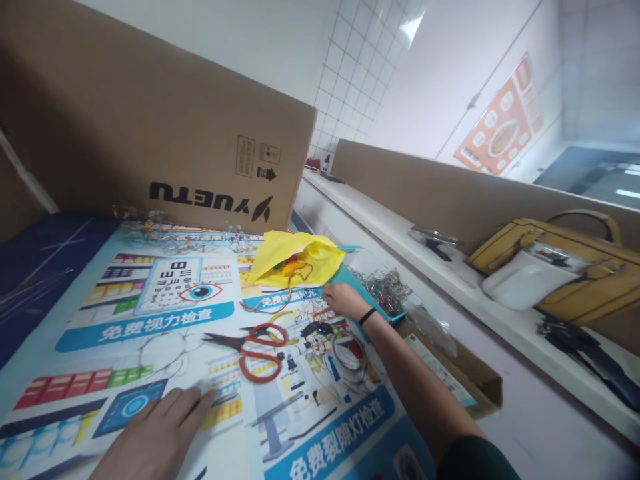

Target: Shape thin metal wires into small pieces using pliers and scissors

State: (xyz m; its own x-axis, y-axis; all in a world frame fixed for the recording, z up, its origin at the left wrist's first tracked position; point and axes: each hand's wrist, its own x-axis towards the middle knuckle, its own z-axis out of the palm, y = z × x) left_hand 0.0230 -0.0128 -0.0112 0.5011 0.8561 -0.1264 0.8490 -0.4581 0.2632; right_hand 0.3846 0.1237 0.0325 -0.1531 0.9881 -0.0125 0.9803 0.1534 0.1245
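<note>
My left hand (163, 427) lies low on the printed sheet (227, 440), fingers stretched forward and side by side; nothing shows in it. Just beyond it is a thin wire loop (167, 353). My right hand (346, 301), with a black band at the wrist, is closed beside the mouth of a yellow bag (325, 257). Its fingertips are partly hidden, and I cannot make out what they hold. Orange yarn (293, 268) shows inside the bag, and a strand trails out. Between my hands lie scissors (260, 357) with orange-red handles. A coil of wire (350, 353) sits near my right forearm.
A large cardboard box (200, 133) stands at the back. On the right are a heap of wire pieces (387, 293) and an open carton (475, 373). The white ledge (380, 227) bears a white mug (520, 279), pliers (590, 357) and a yellow handbag (595, 267).
</note>
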